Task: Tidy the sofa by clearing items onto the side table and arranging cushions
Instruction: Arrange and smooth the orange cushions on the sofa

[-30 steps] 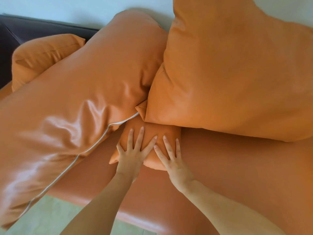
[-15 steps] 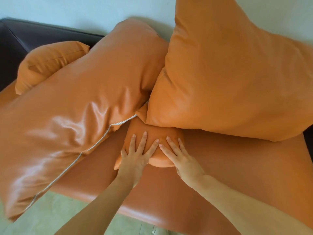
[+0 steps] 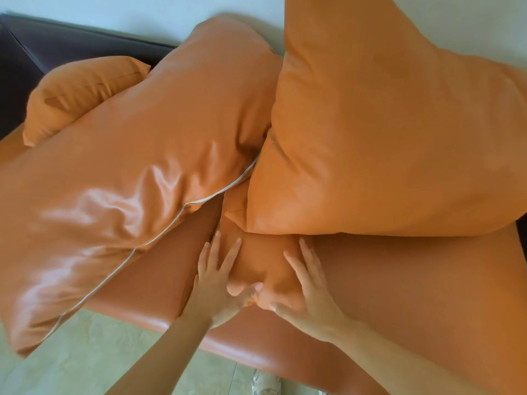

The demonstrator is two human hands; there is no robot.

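Note:
A small orange cushion [image 3: 262,260] lies on the orange sofa seat [image 3: 413,295], its far end tucked under two big orange cushions. My left hand [image 3: 216,280] lies against its left side with straight, spread fingers, thumb reaching across the near edge. On the right side my right hand [image 3: 310,292] presses in the same way, with its thumb at the near edge too. The large glossy cushion [image 3: 128,181] with white piping leans on the left. Another large matte cushion [image 3: 385,138] stands on the right.
Another small orange cushion [image 3: 79,89] sits at the back left against the dark sofa back [image 3: 57,44]. A pale wall runs behind. Light floor tiles [image 3: 114,352] show below the seat's front edge, with a patterned shoe [image 3: 265,383] at the bottom.
Both hands have slid from the top of the small cushion out to its two sides, thumbs now at its near edge. The cushion sits a little deeper under the big ones.

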